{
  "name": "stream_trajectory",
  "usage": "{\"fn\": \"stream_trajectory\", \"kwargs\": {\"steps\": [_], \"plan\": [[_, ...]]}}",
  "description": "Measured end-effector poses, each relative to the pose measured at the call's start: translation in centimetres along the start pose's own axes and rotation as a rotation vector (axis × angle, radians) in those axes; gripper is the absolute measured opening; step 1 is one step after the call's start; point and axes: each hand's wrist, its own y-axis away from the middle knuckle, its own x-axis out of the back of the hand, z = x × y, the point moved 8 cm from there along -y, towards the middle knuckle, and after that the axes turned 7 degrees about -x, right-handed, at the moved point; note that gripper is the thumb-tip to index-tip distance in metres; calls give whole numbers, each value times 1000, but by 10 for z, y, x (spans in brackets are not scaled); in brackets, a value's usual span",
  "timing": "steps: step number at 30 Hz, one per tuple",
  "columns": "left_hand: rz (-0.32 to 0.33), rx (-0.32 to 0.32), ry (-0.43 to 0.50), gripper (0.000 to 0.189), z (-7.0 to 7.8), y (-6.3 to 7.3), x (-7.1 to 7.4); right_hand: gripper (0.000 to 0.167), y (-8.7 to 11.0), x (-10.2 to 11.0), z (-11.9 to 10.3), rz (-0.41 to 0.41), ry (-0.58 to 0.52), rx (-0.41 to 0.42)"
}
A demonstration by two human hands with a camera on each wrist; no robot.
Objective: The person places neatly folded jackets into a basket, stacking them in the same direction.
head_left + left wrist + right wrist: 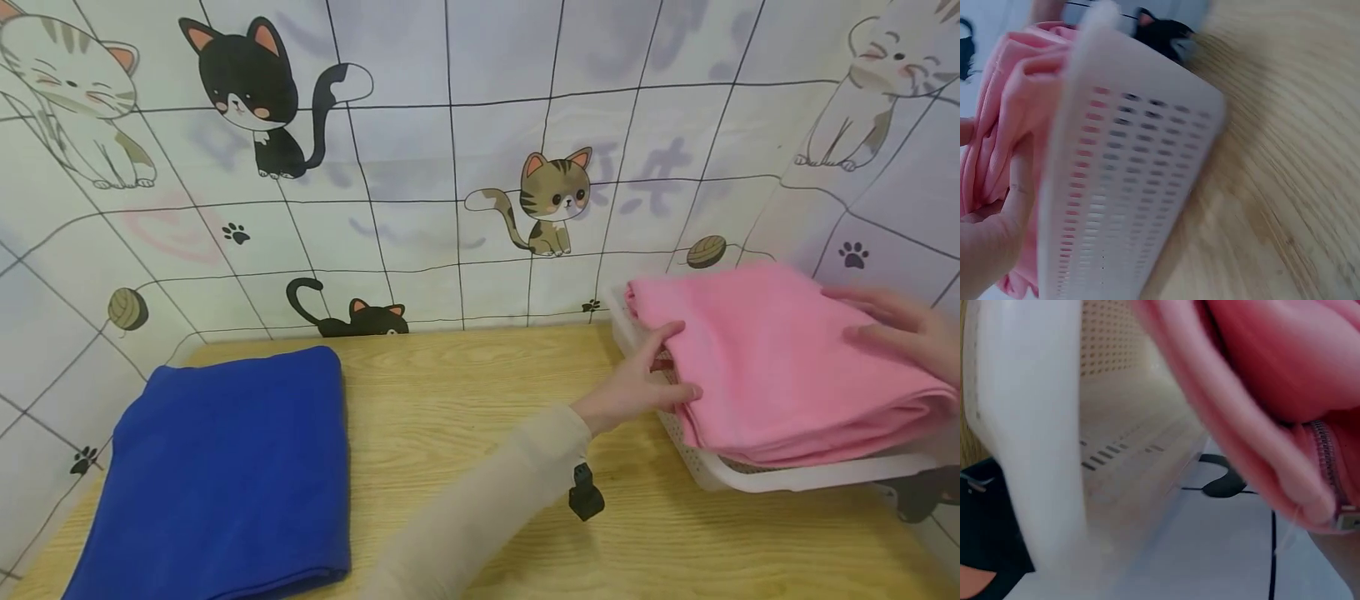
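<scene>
Head: pink cloth [757, 358] apparently being positioned over basket [810, 477]
Left hand [637, 383]: cloth edge pinched
Right hand [911, 333]: touching, closure unclear
Next: level support probably needed

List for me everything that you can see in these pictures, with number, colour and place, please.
Pink cloth: one, pink, folded, over the basket
Zip: one, greyish, on the pink cloth
Basket: one, white, table's right side
Blue cloth: one, blue, folded, table's left side
Table: one, light wood
Backdrop: white, black lines, behind the table
Cats: at least five, white, black, brown, printed on the backdrop
Yarn balls: two, brownish, printed there
Paw prints: four, black, printed there
Black item: one, beside the sleeve, unclear
Sleeve: one, cream, left arm
Left hand: one, bare, fingers gripping pink cloth's left edge
Right hand: one, bare, at its right
</scene>
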Motion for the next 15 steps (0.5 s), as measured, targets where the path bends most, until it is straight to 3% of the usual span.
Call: {"fn": "stream_trajectory", "kwargs": {"steps": [6, 15], "plan": [[7, 1, -179, 84, -8, -4, -6, 68, 2, -5, 2, 22, -66, 20], [58, 17, -234, 85, -14, -13, -2, 70, -9, -11, -7, 27, -46, 102]]}}
